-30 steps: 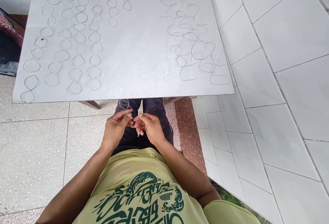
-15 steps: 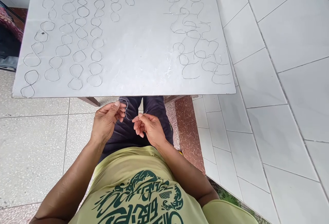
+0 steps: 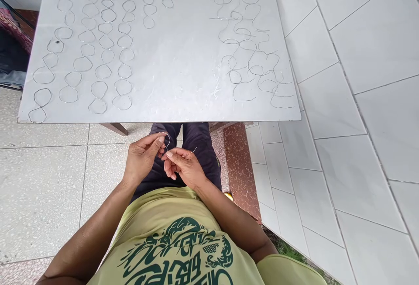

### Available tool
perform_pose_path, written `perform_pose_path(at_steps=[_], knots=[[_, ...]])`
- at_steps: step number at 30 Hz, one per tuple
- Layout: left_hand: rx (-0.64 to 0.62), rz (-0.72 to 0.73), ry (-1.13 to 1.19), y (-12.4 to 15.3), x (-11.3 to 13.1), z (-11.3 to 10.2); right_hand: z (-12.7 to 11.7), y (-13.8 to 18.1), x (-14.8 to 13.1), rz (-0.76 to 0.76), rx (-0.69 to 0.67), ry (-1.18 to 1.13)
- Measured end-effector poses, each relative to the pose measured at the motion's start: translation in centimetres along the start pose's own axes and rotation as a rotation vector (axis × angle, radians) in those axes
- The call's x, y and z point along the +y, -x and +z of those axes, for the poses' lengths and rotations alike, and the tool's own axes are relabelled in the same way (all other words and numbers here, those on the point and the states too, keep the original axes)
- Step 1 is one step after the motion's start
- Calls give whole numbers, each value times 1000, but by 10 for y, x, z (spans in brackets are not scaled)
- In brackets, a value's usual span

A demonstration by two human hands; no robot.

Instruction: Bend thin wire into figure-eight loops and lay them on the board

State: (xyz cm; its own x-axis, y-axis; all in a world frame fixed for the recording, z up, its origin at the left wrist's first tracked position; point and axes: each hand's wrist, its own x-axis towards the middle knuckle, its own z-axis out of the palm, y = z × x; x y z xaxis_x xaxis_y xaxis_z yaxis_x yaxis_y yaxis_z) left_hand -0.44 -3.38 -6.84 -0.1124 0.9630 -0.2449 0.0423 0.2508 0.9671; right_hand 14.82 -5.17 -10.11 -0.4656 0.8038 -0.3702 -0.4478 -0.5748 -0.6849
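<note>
Both my hands are held together over my lap, just below the near edge of a grey table (image 3: 183, 75). My left hand (image 3: 142, 157) pinches one end of a thin piece of wire (image 3: 166, 140), which curves into a small loop above its fingertips. My right hand (image 3: 183, 167) pinches the other end, and a short tail of wire sticks out to the right of it. The fingertips of the two hands almost touch. On the table lie rows of figure-eight wire shapes (image 3: 98, 45) at the left and a loose heap of bent wires (image 3: 252, 53) at the right.
A white tiled wall (image 3: 353, 101) runs along the right. Speckled floor tiles (image 3: 42, 180) lie at the left, and a reddish step (image 3: 238, 167) is beside my right leg. Dark cloth and a patterned fabric (image 3: 11, 45) lie at the far left edge.
My hands drew apart half a second ago with the wire loop stretched between them, and have now come together again. The wire loop now looks smaller.
</note>
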Motion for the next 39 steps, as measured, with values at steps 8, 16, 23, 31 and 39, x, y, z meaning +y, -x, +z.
perform_pose_path(at_steps=[8, 16, 23, 31, 39], knots=[[-21, 380, -550, 1, -3, -1, -4, 4, 1, -2, -44, -68], [-454, 444, -656, -40, 28, -38, -15, 5, -9, 53, -32, 15], [-468, 80, -195, -41, 20, -28, -11, 3, -12, -30, 5, -44], [-337, 8, -52, -42, 6, -26, -14, 2, -11, 28, -21, 3], [-514, -10, -271, -62, 28, -31, -11, 0, -7, 47, -66, -8]])
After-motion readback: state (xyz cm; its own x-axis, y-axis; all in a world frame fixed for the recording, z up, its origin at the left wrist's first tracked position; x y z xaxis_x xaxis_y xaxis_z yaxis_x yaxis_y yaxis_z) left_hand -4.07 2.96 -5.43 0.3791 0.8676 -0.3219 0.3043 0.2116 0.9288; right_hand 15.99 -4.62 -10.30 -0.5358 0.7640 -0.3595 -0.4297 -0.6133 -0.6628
